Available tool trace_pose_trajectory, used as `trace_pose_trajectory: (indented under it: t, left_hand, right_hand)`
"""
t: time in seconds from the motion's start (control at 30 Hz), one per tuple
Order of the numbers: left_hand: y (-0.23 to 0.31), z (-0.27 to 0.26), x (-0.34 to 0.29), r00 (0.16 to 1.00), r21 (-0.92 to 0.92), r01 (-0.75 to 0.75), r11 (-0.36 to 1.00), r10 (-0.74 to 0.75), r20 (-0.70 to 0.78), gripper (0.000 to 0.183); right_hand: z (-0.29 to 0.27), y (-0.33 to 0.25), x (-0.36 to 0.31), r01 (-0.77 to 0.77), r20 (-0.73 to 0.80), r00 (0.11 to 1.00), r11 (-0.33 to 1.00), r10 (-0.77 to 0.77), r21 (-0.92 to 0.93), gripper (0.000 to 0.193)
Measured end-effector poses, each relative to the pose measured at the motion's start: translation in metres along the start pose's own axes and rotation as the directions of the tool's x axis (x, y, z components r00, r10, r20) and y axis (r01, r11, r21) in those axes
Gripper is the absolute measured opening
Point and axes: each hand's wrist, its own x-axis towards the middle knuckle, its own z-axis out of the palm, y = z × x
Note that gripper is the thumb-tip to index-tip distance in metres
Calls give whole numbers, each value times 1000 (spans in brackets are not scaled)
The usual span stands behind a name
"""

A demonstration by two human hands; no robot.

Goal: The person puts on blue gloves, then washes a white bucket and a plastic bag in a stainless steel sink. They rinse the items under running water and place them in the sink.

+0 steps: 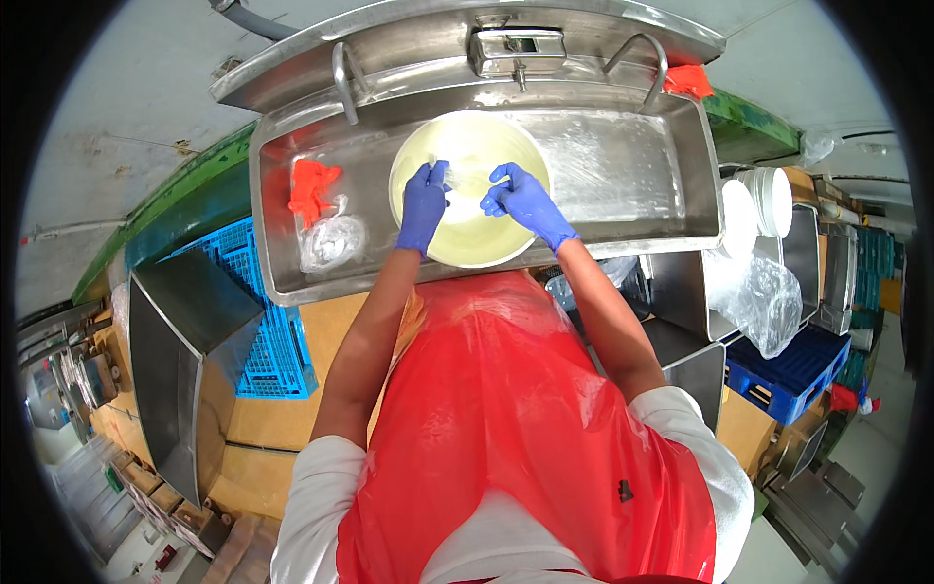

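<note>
A round, pale yellow-white tub stands in the steel sink, with what looks like liquid inside. Both my hands wear blue gloves and are above it. My left hand is over the tub's left side, its fingers closed around a small, pale, translucent bit that I cannot make out. Over the right side is my right hand, fingers bent and apart, with nothing visible between them. The two hands face each other with a gap between. Glare hides detail on the tub's bottom.
The steel sink has curved pipes at its back. An orange cloth or glove and a clear plastic bag lie at its left end. Blue crates, metal bins and white buckets stand around.
</note>
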Motion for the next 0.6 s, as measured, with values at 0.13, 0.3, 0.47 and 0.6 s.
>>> trace_pose_trajectory:
  t: [0.13, 0.3, 0.47, 0.6]
  left_hand:
    - [11, -14, -1, 969, 109, -223, 969, 208, 133, 31]
    - [6, -40, 10, 787, 159, -591, 791, 522, 329, 33]
    - [32, -34, -3, 964, -57, -64, 996, 76, 254, 31]
    - [30, -36, -9, 968, -92, 51, 995, -27, 248, 29]
  right_hand:
    - [-17, -7, 4, 33, 66, 997, 999, -35, 23, 20]
    - [-22, -23, 6, 5, 158, 987, 997, 8, -78, 17]
    - [-10, -14, 13, 330, 151, 938, 935, -311, -127, 18]
    - [1, -28, 12, 193, 163, 967, 980, -197, 40, 19]
